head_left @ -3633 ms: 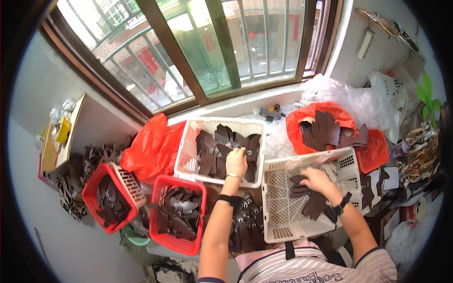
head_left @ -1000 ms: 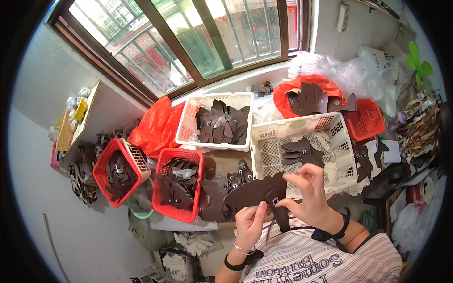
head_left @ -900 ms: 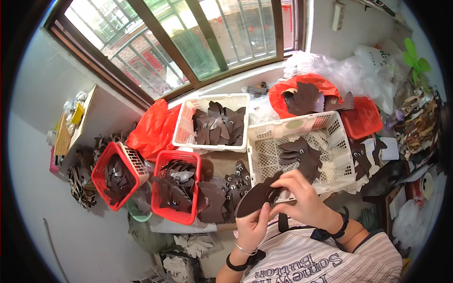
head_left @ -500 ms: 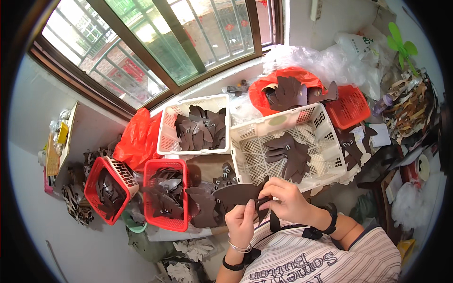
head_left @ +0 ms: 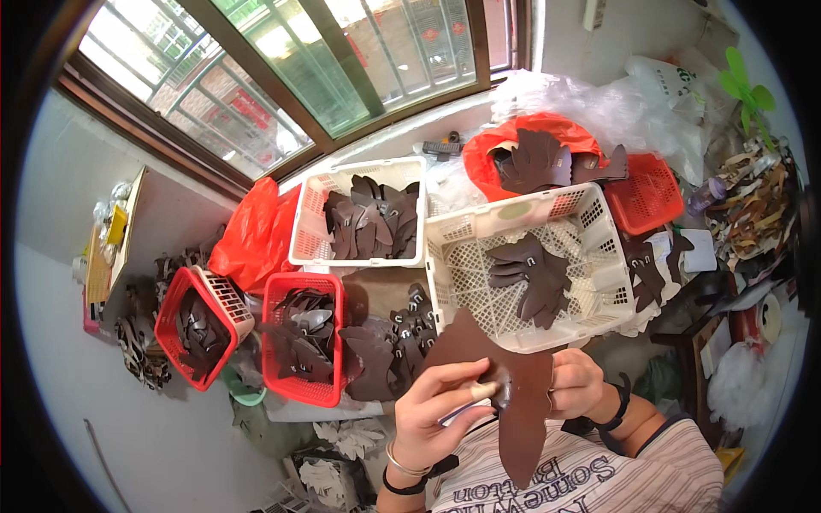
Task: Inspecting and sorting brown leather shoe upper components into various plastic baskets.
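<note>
In front of my chest I hold a flat, dark brown leather-like cut-out piece [head_left: 526, 432], with one pointed end up to the left and another hanging down. My left hand [head_left: 440, 410] is closed at its left side, fingers and thumb by a shiny patch near the middle. A thin pale-blue edge shows between those fingers; what it is I cannot make out. My right hand [head_left: 575, 385] grips the right edge, its fingers curled. Just beyond the piece, a white plastic basket [head_left: 590, 329] holds several similar brown pieces [head_left: 534, 278].
Another white basket [head_left: 355, 261] and a red basket [head_left: 342, 342] hold more brown pieces. A tilted red basket [head_left: 167, 329] stands at the left. Loose pieces [head_left: 368, 368] lie beside the red basket. Red plastic bags [head_left: 256, 239] sit below the window; a green fan [head_left: 746, 90] is at far right.
The brown piece has turned from a slanted position to broad face up, between my hands. My right hand has moved right to its edge; my left has come lower. The view has shifted slightly.
</note>
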The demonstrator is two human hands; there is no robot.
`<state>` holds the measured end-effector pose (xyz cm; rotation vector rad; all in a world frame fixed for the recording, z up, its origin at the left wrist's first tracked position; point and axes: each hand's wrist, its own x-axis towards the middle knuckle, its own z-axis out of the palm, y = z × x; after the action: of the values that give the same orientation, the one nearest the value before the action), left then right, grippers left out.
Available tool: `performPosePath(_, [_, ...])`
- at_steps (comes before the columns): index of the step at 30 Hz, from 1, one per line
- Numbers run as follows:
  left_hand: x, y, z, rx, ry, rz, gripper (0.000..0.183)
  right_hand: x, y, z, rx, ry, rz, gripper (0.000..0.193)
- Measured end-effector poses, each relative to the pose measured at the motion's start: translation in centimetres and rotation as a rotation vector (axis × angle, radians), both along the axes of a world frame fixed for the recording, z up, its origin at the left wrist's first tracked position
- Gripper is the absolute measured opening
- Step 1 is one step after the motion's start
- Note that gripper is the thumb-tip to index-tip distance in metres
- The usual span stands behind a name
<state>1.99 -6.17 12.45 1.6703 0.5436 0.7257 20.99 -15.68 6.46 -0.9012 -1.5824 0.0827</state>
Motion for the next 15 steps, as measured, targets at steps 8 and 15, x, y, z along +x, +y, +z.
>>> performPosePath(8, [0.0,-0.5,-0.1,0.257,0.075,0.044,0.028,0.3,-0.2,1.7,0.052,-0.281,-0.044,0.015])
performPosePath(15, [-0.5,-1.8,-2.1,0.052,-0.005,0.112,0.017,0.1,0.9,3.1,0.152,-0.4,-0.019,0.011])
